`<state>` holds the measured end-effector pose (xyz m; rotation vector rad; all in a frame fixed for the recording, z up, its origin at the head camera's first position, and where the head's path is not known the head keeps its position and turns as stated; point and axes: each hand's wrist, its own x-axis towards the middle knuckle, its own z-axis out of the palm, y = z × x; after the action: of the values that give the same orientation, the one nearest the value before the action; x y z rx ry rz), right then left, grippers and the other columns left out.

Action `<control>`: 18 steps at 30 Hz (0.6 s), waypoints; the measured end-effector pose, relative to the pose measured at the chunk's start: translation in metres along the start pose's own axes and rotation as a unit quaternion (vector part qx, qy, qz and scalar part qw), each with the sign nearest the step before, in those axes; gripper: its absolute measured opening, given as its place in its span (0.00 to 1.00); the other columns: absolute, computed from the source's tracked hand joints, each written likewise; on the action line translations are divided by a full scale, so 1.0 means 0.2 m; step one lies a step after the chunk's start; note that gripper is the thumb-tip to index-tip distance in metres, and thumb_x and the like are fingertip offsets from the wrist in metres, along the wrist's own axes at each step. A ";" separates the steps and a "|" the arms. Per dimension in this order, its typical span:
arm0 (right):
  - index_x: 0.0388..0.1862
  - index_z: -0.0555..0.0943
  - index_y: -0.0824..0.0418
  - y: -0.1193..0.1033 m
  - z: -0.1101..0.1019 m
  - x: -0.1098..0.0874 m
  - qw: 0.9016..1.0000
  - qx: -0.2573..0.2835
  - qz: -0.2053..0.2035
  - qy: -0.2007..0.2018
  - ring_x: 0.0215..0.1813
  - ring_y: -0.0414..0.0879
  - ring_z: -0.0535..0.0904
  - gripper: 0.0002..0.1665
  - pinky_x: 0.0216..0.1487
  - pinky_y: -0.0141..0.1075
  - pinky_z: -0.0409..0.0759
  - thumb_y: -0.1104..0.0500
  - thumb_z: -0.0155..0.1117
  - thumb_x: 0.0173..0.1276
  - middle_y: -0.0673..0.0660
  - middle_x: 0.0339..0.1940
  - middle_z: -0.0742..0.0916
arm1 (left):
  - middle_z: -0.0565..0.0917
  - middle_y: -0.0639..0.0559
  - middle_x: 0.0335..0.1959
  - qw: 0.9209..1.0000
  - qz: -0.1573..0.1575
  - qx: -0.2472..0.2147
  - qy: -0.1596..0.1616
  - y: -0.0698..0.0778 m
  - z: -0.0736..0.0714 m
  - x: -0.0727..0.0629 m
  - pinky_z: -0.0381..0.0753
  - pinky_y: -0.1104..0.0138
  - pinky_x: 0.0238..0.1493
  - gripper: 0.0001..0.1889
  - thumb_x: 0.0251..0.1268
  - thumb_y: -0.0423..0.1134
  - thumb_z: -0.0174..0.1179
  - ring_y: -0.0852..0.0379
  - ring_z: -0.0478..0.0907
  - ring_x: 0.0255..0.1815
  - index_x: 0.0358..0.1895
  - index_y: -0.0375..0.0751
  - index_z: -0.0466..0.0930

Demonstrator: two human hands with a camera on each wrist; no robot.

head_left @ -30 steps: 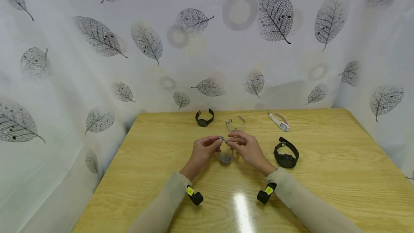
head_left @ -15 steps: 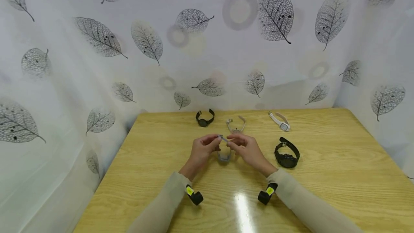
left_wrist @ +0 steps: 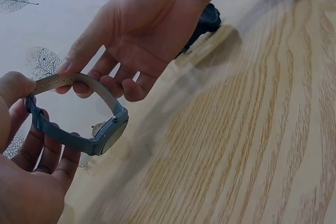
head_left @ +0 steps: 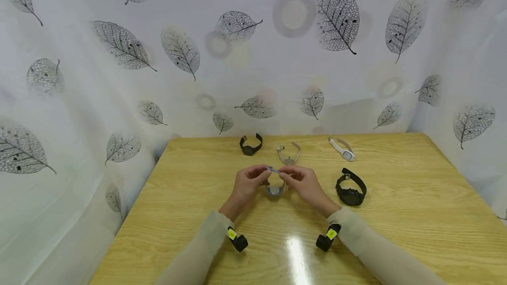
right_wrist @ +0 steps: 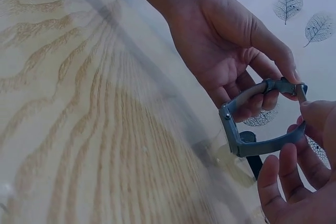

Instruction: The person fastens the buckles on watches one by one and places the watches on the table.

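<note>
I saw the left hand (head_left: 246, 186) and right hand (head_left: 304, 184) pinching a looped grey-blue wristwatch (head_left: 274, 191), a chunky black wristwatch (head_left: 351, 197) at its three o'clock.

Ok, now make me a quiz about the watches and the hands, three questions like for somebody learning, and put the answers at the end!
1. Count: besides the blue-grey watch, how many others lie on the table?

2. True or false: the right hand lies flat on the table, holding nothing.

3. Pick one. Which is closest to the right sleeve?
A) the white watch
B) the chunky black watch
C) the small black watch

Key:
1. Four.
2. False: it grips the blue-grey watch, and so does the left hand.
3. B.
</note>
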<state>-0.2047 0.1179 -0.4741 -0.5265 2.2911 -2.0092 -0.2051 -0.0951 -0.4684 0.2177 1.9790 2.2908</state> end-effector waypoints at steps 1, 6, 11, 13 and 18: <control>0.55 0.86 0.63 0.00 0.00 0.00 1.000 0.002 0.000 0.000 0.41 0.60 0.83 0.15 0.37 0.47 0.87 0.55 0.65 0.77 0.67 0.50 0.87 | 0.87 0.45 0.44 1.000 0.001 0.001 0.000 0.00 0.00 0.00 0.87 0.64 0.44 0.14 0.71 0.37 0.68 0.41 0.82 0.46 0.52 0.30 0.86; 0.56 0.86 0.62 0.01 0.01 -0.01 1.000 -0.001 0.010 0.004 0.42 0.55 0.84 0.16 0.39 0.47 0.87 0.54 0.65 0.77 0.68 0.53 0.86 | 0.88 0.48 0.43 1.000 -0.002 -0.001 0.001 0.00 0.00 0.00 0.87 0.64 0.45 0.15 0.70 0.36 0.68 0.43 0.82 0.48 0.52 0.29 0.85; 0.56 0.87 0.60 0.00 0.03 -0.01 1.000 -0.002 0.010 0.008 0.42 0.58 0.84 0.16 0.39 0.48 0.87 0.54 0.65 0.77 0.66 0.52 0.87 | 0.88 0.44 0.44 1.000 -0.005 0.008 -0.014 -0.01 0.01 -0.01 0.87 0.63 0.45 0.13 0.69 0.36 0.69 0.41 0.82 0.48 0.51 0.29 0.86; 0.55 0.87 0.59 -0.01 0.03 -0.01 1.000 -0.002 0.007 0.010 0.41 0.61 0.84 0.15 0.38 0.49 0.87 0.53 0.66 0.77 0.64 0.50 0.88 | 0.88 0.43 0.45 1.000 -0.004 0.016 -0.023 -0.01 0.01 -0.01 0.87 0.62 0.47 0.13 0.69 0.37 0.69 0.37 0.82 0.51 0.50 0.31 0.87; 0.55 0.87 0.58 -0.02 0.05 -0.01 1.000 -0.008 0.007 0.017 0.38 0.66 0.82 0.16 0.35 0.49 0.86 0.51 0.67 0.76 0.59 0.47 0.88 | 0.87 0.44 0.46 1.000 0.001 0.018 -0.022 -0.01 0.03 -0.02 0.86 0.60 0.50 0.14 0.71 0.40 0.68 0.30 0.78 0.56 0.50 0.32 0.87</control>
<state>-0.1997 0.1077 -0.4718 -0.4793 2.3254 -2.0117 -0.2001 -0.0906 -0.4705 0.2721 2.0014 2.2319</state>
